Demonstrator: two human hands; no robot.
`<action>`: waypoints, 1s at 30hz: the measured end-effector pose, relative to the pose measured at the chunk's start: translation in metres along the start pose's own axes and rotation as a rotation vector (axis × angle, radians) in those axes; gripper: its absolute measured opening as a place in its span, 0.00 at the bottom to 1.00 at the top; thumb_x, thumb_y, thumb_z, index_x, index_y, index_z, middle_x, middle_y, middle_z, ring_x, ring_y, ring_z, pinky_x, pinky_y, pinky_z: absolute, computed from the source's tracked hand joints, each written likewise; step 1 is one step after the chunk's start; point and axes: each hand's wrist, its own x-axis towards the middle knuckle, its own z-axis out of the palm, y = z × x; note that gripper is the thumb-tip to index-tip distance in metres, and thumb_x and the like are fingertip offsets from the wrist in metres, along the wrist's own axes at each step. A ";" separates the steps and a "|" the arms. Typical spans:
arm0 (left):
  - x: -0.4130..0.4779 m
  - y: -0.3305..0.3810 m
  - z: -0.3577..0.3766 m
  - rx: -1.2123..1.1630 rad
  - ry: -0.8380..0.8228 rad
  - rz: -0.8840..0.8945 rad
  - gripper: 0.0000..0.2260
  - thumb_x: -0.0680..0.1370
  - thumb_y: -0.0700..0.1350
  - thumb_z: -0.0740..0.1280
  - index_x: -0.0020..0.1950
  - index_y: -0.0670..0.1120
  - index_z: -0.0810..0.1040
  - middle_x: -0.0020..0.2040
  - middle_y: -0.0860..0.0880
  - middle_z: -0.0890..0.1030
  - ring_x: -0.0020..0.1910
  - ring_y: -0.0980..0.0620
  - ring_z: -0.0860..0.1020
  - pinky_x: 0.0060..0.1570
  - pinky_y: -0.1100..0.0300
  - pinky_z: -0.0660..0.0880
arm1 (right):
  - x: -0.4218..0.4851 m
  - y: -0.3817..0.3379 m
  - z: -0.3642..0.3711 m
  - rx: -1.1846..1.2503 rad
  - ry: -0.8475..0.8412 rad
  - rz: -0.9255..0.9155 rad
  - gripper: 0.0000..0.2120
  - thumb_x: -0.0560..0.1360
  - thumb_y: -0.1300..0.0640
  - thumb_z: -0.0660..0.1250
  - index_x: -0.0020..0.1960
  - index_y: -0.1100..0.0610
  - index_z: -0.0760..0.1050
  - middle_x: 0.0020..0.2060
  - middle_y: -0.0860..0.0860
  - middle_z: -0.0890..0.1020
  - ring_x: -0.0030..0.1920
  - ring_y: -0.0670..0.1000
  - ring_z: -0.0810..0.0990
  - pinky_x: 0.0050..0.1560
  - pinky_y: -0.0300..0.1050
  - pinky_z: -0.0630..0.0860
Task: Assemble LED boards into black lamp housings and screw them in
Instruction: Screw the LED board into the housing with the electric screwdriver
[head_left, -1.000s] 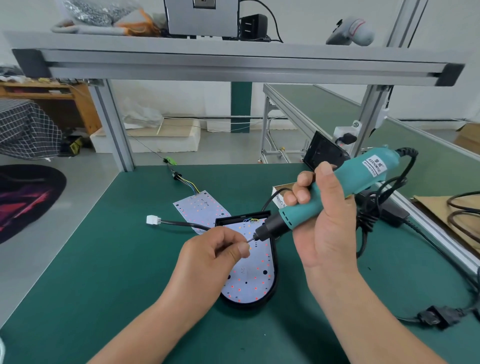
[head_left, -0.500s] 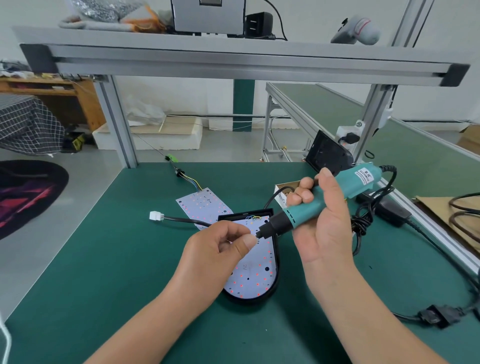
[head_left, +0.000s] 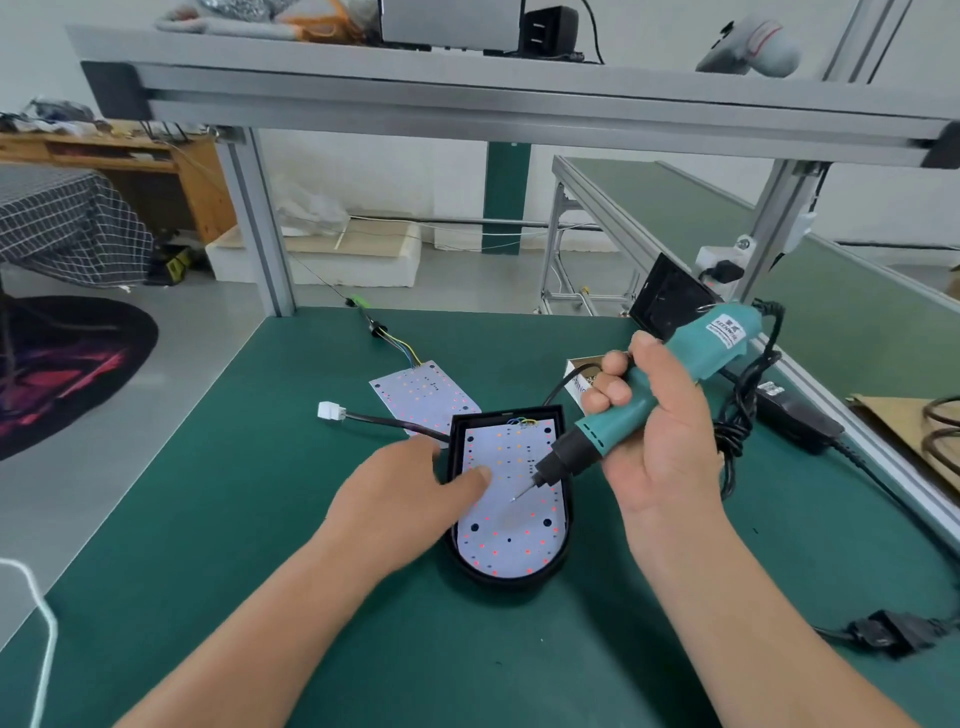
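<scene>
Nearest, at the lower centre of the frame, the housing (head_left: 511, 574) lies flat on the green counter (head_left: 234, 545) with one board (head_left: 506, 540) seated inside it, LED face up. The left grip (head_left: 410, 501) rests over the housing's left wall. Its thumb is laid straight on the board and presses it down. The other fingers are hidden behind the knuckles, and I see nothing held.

Right of centre, the right grip (head_left: 660, 447) is wrapped round the teal screwdriver (head_left: 691, 374). The tool is tilted, and its bit (head_left: 523, 490) points down-left and hangs just over the middle of the board. Whether a screw sits on the tip is too small to tell.

So the fitting seems done and the fastening is the step in hand. The large dark holes near the board's rounded end look unfilled, and no screw head shows plainly — most of the screwing is likely still to do.

Further up the frame, just behind the housing's upper left corner, a second board (head_left: 415, 392) lies loose on the counter, its wires running toward the top edge. It still needs a housing. A white plug (head_left: 331, 411) on a black lead lies left of it. A small open box (head_left: 581, 375) stands behind the right grip's fingers, perhaps holding screws. Beyond it a black panel (head_left: 670, 306) leans at the counter's far right — possibly another housing, though I cannot tell.
</scene>
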 end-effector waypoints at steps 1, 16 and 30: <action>0.000 0.001 0.002 -0.003 -0.011 0.018 0.15 0.72 0.69 0.67 0.46 0.59 0.79 0.33 0.62 0.80 0.32 0.62 0.77 0.33 0.58 0.70 | 0.000 0.001 0.000 -0.029 -0.015 0.006 0.08 0.81 0.60 0.69 0.47 0.54 0.70 0.36 0.54 0.77 0.28 0.47 0.70 0.31 0.41 0.73; 0.009 -0.007 0.011 -0.261 -0.119 0.018 0.13 0.66 0.56 0.73 0.49 0.57 0.81 0.29 0.60 0.76 0.28 0.58 0.72 0.30 0.62 0.67 | -0.013 0.003 0.007 -0.291 -0.243 -0.007 0.06 0.77 0.61 0.70 0.45 0.54 0.73 0.36 0.56 0.76 0.26 0.50 0.69 0.31 0.44 0.72; 0.011 -0.007 0.012 -0.296 -0.116 0.009 0.15 0.67 0.54 0.74 0.52 0.57 0.79 0.28 0.58 0.74 0.26 0.56 0.70 0.28 0.61 0.65 | -0.016 0.005 0.008 -0.357 -0.332 -0.011 0.07 0.74 0.59 0.72 0.45 0.55 0.74 0.35 0.56 0.76 0.26 0.52 0.69 0.30 0.45 0.72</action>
